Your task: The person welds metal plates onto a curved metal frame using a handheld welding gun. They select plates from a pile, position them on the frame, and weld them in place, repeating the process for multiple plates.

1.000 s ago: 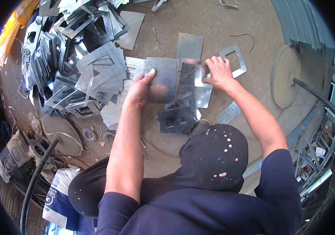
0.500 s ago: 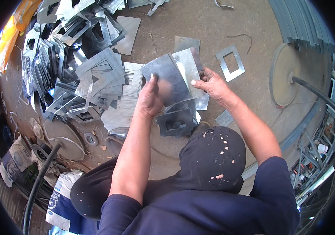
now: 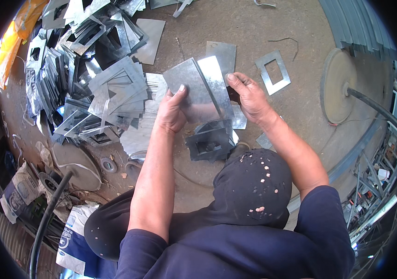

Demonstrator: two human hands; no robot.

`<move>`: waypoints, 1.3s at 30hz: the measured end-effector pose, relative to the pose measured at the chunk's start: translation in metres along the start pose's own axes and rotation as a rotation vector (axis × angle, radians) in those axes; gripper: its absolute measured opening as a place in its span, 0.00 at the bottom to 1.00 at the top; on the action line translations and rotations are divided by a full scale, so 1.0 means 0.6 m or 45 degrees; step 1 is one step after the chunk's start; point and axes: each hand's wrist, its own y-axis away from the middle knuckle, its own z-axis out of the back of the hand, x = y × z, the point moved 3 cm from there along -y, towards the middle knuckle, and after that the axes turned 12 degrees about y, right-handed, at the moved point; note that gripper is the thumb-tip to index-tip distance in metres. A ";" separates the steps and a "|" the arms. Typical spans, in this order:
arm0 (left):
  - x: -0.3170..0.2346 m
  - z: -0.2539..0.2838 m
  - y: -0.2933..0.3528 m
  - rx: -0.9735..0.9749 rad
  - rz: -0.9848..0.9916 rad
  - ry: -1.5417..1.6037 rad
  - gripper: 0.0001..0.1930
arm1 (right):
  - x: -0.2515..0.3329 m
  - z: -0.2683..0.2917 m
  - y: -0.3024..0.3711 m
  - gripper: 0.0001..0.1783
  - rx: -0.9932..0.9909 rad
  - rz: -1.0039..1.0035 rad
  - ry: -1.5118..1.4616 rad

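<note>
My left hand (image 3: 173, 111) grips a small stack of flat metal sheets (image 3: 193, 88), its thumb on top near their left edge. A brighter sheet (image 3: 214, 76) shows from under the stack's right side. My right hand (image 3: 250, 100) is closed at that side, thumb tip by the bright sheet's edge; its fingertips are hidden, so I cannot make out what they hold. Below the held sheets lies a dark pile of metal frames with rectangular openings (image 3: 207, 154). Another metal sheet (image 3: 221, 49) lies flat on the ground beyond.
Heaped metal plates and frames (image 3: 117, 88) cover the left side. A single rectangular metal frame (image 3: 282, 84) lies to the right. Round discs on rods (image 3: 335, 86) stand at the right and lower left. Corrugated grey sheets (image 3: 347, 23) fill the upper right corner. A bag (image 3: 70, 246) lies beside my leg.
The held sheets have shifted slightly left. My right thumb has come off the top of the bright sheet to its edge, and a brownish sheet beside it no longer shows.
</note>
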 end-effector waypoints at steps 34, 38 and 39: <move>-0.014 0.052 -0.010 -0.118 0.041 0.214 0.18 | 0.027 0.017 -0.143 0.45 -0.215 0.063 2.453; -0.015 0.050 -0.012 -0.138 0.060 0.201 0.19 | 0.024 0.033 -0.159 0.43 -0.137 -0.069 2.323; -0.017 0.047 -0.012 -0.136 0.047 0.192 0.19 | 0.028 0.037 -0.166 0.41 -0.052 -0.138 2.266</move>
